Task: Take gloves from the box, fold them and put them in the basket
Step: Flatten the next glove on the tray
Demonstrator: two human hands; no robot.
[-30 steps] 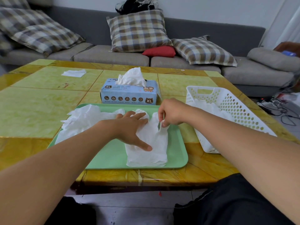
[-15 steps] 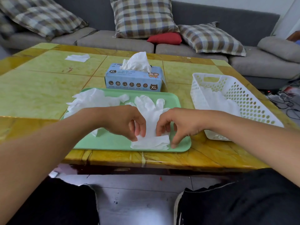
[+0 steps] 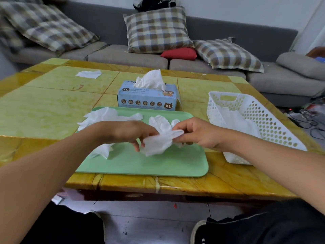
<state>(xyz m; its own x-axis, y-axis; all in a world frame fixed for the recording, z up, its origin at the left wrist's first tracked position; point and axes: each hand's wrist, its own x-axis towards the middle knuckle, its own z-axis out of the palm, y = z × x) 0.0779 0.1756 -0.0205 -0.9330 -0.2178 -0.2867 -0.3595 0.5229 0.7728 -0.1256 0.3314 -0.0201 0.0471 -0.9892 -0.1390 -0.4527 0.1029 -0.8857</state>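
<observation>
Both hands are pinching one white glove [image 3: 158, 140] above the green tray [image 3: 158, 164] — left hand [image 3: 130, 132] at its left edge, right hand [image 3: 195, 133] apparently gripping the folded end. More gloves are lying in the white basket [image 3: 274, 124] — beside the tray on the bench [image 3: 44, 110], near the glove box [image 3: 147, 97].

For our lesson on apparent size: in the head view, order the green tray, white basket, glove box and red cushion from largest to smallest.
1. green tray
2. white basket
3. glove box
4. red cushion

The cushion lies farthest away on the sofa, partly hidden, so its true size is unsure.
</observation>
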